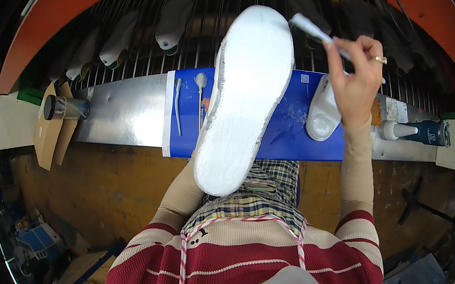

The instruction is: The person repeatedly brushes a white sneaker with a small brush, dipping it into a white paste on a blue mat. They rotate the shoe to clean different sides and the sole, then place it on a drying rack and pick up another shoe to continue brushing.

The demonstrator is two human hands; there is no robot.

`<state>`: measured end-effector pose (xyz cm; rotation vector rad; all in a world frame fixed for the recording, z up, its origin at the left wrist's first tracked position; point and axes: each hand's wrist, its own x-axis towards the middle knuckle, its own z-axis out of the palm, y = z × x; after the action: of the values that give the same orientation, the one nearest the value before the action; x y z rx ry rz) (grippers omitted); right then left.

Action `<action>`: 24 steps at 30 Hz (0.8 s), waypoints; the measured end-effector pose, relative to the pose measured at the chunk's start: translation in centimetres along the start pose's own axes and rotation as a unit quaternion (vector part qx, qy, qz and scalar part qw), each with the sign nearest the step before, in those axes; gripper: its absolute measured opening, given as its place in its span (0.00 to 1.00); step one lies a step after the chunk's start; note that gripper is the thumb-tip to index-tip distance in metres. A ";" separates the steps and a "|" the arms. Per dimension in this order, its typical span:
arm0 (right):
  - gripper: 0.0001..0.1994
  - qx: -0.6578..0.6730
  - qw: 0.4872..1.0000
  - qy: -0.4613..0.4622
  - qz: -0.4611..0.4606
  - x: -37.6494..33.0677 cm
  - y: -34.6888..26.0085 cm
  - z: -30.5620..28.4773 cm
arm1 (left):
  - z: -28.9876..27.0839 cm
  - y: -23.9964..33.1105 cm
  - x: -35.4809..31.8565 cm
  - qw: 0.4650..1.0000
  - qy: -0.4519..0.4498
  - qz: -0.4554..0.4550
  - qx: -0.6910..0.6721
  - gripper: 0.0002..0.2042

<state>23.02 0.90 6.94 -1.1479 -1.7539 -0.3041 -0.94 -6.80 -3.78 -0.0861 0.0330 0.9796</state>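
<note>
In front of me a shoe [248,88] is held up with its white, wet-looking sole facing me and a greyish edge along its left side. My left hand [206,104] supports it from behind; only a bit of finger shows at the shoe's left edge, the rest being hidden. My right hand [358,75], raised to the right of the toe, is closed around the handle of a slim white brush [312,28]. The brush's head points left toward the sole, apart from it. Below my right hand lies a glossy white dish [323,117].
A blue sheet [289,144] covers part of the metal ledge [122,120]. On it lie a thin white stick [178,107] and a long-handled dauber [201,82]. A nozzle bottle [398,130] and dark blue tumbler [430,133] lie right; a black-lidded jar [67,109] left. Several shoes [172,24] hang over rods behind.
</note>
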 end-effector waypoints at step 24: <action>0.08 -0.230 0.950 -0.144 0.156 -9.5 9.2 4.2 | -9.8 7.5 17.6 0.964 0.200 0.174 -0.028 0.19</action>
<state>28.61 3.06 -5.56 -1.8627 -1.7586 -0.3772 2.74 11.09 -15.20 -0.3393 0.4044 1.3019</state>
